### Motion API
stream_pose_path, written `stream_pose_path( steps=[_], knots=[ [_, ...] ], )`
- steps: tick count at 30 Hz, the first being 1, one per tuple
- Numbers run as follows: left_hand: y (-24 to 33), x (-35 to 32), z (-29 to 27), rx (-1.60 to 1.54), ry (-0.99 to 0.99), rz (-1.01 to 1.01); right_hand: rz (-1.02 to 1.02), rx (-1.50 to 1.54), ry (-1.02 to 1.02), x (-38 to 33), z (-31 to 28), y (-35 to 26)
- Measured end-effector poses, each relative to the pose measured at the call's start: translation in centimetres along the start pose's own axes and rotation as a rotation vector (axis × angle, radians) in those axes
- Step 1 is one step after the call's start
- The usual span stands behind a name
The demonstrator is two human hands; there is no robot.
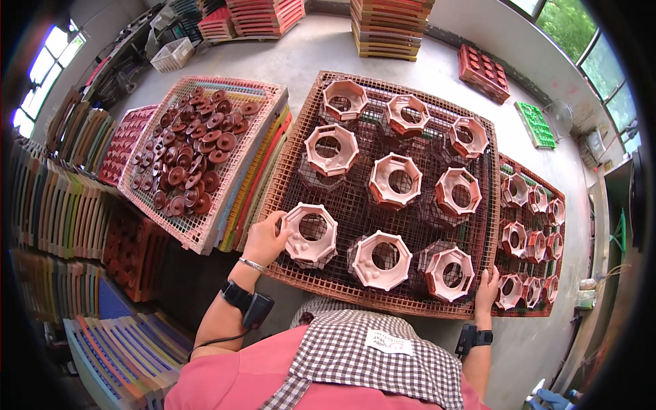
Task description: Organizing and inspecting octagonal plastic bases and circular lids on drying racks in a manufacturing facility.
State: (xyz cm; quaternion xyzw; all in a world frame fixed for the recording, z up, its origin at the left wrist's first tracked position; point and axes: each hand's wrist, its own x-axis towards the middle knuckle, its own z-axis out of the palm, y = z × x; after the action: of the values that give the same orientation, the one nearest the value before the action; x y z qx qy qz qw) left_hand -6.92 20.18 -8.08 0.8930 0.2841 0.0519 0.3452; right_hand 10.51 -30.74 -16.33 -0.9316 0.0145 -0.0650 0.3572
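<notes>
In front of me lies a brown mesh tray (369, 301) carrying rows of pinkish octagonal ring-shaped pieces, each with a round hole. My left hand (266, 240) is closed on the tray's left edge, its thumb and fingertips right beside the near-left octagonal piece (294, 247). At the near right corner, my right hand (486, 290) grips the tray's side rim; part of its fingers is hidden. Closest to that hand on the tray is the near-right octagonal piece (433, 281). More such pieces show dimly through the mesh below.
To the left, a stack of mesh trays (191, 239) bears a heap of dark brown lidded-looking discs (205, 143). Another tray (529, 260) of octagonal pieces stands at the right. Stacked trays (386, 34), a green tray (535, 126) and a fan (560, 119) are farther off.
</notes>
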Motion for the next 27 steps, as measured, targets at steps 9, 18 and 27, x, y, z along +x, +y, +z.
stream_pose_path(
  steps=[9, 18, 27],
  knots=[
    [2.0, 10.3, -3.6, 0.112, 0.118, 0.183, 0.001, -0.118, 0.042, -0.4, 0.1, -1.0],
    [2.9, 21.8, 2.4, 0.321, 0.069, 0.230, 0.062, -0.196, 0.062, -0.3, 0.3, -0.6],
    [2.7, 21.1, 1.6, 0.311, 0.041, 0.263, 0.088, -0.232, 0.063, -0.3, 0.5, -1.2]
  ],
)
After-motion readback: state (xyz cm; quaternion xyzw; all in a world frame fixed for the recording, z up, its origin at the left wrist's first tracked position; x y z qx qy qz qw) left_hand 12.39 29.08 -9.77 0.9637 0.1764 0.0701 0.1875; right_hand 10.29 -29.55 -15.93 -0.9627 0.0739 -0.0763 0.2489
